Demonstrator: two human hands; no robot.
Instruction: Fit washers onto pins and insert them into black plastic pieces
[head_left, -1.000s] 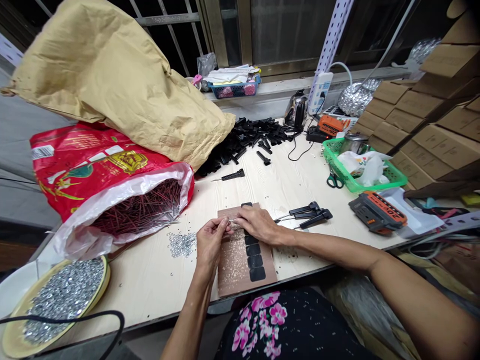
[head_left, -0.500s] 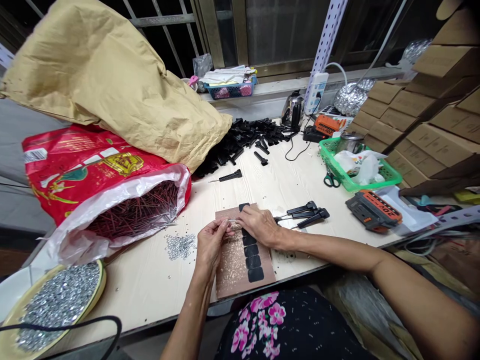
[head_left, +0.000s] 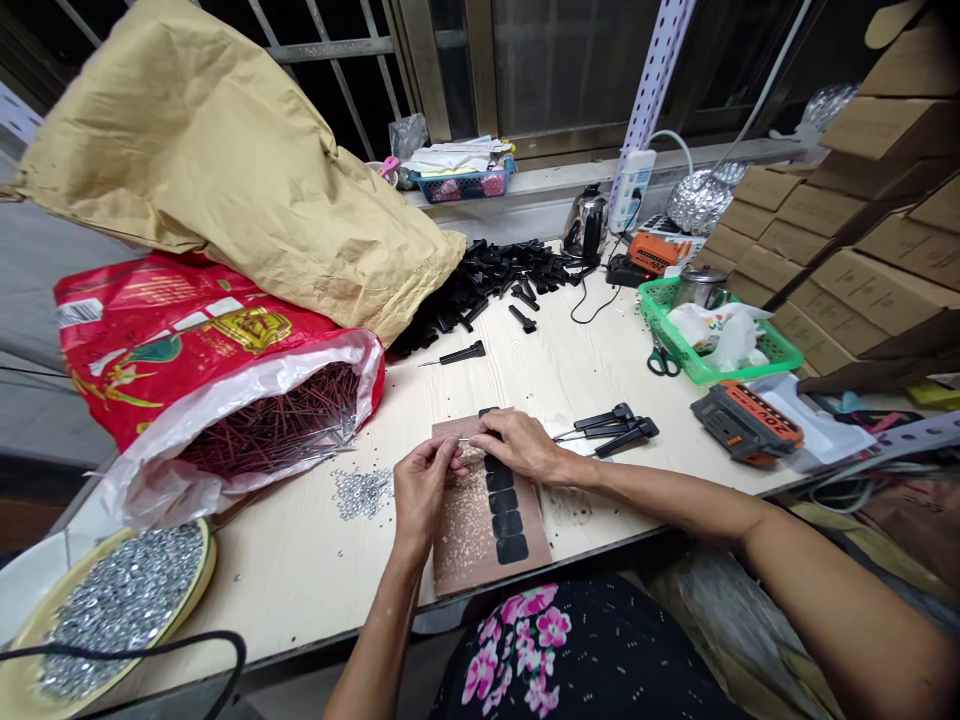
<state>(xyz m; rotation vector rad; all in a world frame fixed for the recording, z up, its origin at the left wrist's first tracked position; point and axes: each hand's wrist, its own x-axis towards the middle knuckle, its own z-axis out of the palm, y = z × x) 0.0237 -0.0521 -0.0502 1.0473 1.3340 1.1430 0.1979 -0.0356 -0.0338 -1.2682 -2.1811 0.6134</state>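
My left hand (head_left: 421, 490) is closed in a pinch, thumb against forefinger, at one end of a thin metal rod (head_left: 464, 440). From the right, my right hand (head_left: 525, 447) lies with curled fingers over the rod's other end, hiding what is under them. Both hands are above a brown board (head_left: 466, 545) with pale worn specks and a column of black rounded squares (head_left: 506, 523). Just right of my right hand lie several black handles with thin metal shafts (head_left: 619, 430). Small silvery washer-like rings (head_left: 361, 492) are scattered left of the board.
A red bag (head_left: 172, 310) of dark reddish rods lies open at left, below a large tan sack (head_left: 247, 170). Black handles (head_left: 502, 275) are heaped behind. A yellow bowl (head_left: 201, 575) holds silvery rings. Scissors (head_left: 663, 360), a green basket (head_left: 784, 355) and a battery pack (head_left: 750, 420) sit right.
My hands stay almost in place, with the fingers of my right hand shifting slightly around the thin metal rod. The view has moved a little.
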